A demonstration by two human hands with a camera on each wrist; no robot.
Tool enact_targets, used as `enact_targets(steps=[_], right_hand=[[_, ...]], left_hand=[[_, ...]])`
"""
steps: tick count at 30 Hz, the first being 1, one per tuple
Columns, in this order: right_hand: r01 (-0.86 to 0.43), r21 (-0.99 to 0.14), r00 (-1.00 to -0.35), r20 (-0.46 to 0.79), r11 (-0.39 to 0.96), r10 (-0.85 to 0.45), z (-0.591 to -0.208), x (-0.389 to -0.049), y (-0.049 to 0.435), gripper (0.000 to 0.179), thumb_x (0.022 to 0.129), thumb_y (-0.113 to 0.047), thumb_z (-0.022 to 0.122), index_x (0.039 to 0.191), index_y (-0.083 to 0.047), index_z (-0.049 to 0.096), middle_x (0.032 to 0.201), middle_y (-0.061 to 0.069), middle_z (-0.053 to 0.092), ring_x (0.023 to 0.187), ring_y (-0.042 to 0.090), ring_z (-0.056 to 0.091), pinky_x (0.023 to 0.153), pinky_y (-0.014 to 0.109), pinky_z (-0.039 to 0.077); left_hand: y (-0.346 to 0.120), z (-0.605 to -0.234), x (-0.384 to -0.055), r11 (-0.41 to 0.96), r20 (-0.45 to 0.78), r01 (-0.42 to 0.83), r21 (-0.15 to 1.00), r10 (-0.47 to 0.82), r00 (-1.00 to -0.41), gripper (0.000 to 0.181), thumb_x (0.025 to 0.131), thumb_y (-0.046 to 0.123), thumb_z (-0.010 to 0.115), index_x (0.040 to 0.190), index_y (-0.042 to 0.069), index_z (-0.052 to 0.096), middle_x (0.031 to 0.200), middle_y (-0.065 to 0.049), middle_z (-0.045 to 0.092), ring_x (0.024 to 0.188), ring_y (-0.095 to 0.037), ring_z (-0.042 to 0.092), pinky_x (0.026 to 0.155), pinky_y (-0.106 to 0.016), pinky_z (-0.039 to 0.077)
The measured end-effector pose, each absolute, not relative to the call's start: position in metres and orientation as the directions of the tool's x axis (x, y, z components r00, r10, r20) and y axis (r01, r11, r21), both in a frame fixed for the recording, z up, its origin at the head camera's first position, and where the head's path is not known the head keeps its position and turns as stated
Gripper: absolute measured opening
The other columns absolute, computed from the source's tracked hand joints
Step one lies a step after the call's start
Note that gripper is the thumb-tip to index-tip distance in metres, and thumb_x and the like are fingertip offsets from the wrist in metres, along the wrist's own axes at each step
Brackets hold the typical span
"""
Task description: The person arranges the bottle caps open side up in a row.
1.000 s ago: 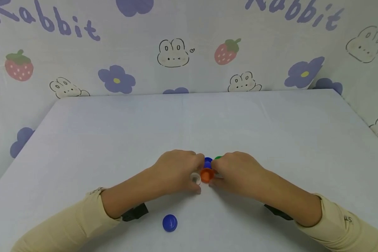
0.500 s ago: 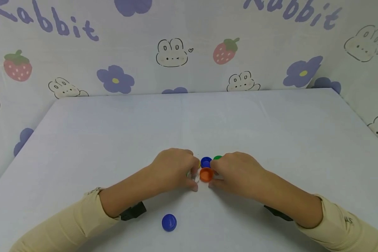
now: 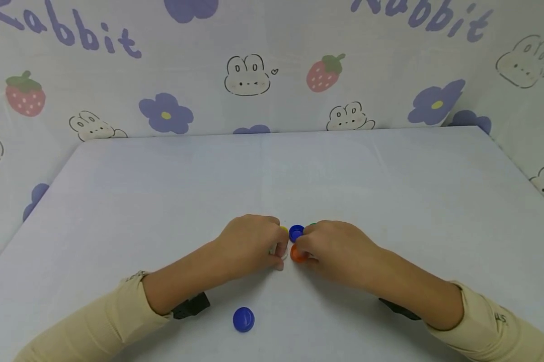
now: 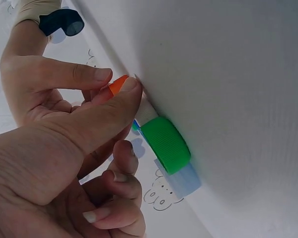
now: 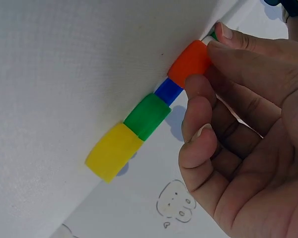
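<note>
Several bottle caps stand grouped at mid-table between both hands. My left hand (image 3: pixel 253 246) pinches a white cap (image 3: pixel 285 254) between thumb and fingers; the fingers hide most of it. The right hand (image 3: pixel 337 249) pinches an orange cap (image 3: pixel 297 254), its thumb and fingertips at the cap's side in the right wrist view (image 5: pixel 188 64). Just behind lies a blue cap (image 3: pixel 296 233), open side up. A yellow cap (image 3: pixel 284 230) peeks out past the left fingers. The green cap (image 4: pixel 166 145) has a ridged side, with a pale bluish cap (image 4: pixel 179 178) beside it.
Another blue cap (image 3: pixel 243 320) lies alone nearer the person, left of the middle. The white-covered table (image 3: pixel 272 176) meets a rabbit-print cloth (image 3: pixel 290 110) at its back edge. In the right wrist view a green cap (image 5: pixel 147 116) and the yellow one stand in the row.
The right fingers have drawn in over the orange cap, which now shows less. My left thumb and fingers have closed around the white cap. The lone blue cap has stayed put.
</note>
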State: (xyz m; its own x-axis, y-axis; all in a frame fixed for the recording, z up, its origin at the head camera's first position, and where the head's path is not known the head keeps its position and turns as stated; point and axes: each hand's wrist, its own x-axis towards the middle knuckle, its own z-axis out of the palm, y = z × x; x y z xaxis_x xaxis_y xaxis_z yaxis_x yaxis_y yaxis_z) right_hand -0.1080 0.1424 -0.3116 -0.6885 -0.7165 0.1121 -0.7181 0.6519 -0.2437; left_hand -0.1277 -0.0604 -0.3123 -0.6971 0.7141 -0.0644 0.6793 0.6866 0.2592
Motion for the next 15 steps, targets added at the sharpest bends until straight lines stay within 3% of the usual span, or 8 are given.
enact_targets(steps=[6,12,15], right_hand=[[-0.702,-0.234,-0.705,0.092,0.673,-0.703,-0.3112,-0.1076,0.1421,0.02,0.08,-0.003,0.085,0.077,-0.017,0.071,0.072,-0.011,0.059,0.064,0.005,0.053,0.059,0.02,0.044],[-0.661,-0.205,-0.744,0.049,0.722,-0.667,-0.3066,-0.1056,0.1405,0.021,0.083,-0.009,0.086,0.075,-0.016,0.067,0.065,-0.01,0.052,0.059,0.006,0.047,0.055,0.022,0.04],[-0.631,-0.185,-0.769,0.021,0.753,-0.639,-0.3019,-0.1028,0.1387,0.024,0.084,-0.013,0.085,0.073,-0.017,0.064,0.063,-0.009,0.049,0.058,0.007,0.044,0.053,0.024,0.039]], left_hand=[[-0.0602,-0.3133,-0.1279,0.691,-0.067,0.671,0.268,0.708,-0.703,0.023,0.078,0.025,0.092,0.075,0.021,0.069,0.077,0.007,0.057,0.067,-0.01,0.054,0.059,-0.025,0.044],[-0.0631,-0.3101,-0.1258,0.719,-0.091,0.642,0.267,0.681,-0.726,0.024,0.079,0.03,0.091,0.082,0.021,0.069,0.081,0.007,0.059,0.068,-0.01,0.053,0.06,-0.026,0.044],[-0.0687,-0.307,-0.1214,0.736,-0.088,0.62,0.272,0.66,-0.746,0.028,0.078,0.033,0.091,0.078,0.022,0.065,0.079,0.008,0.058,0.066,-0.01,0.051,0.058,-0.026,0.043]])
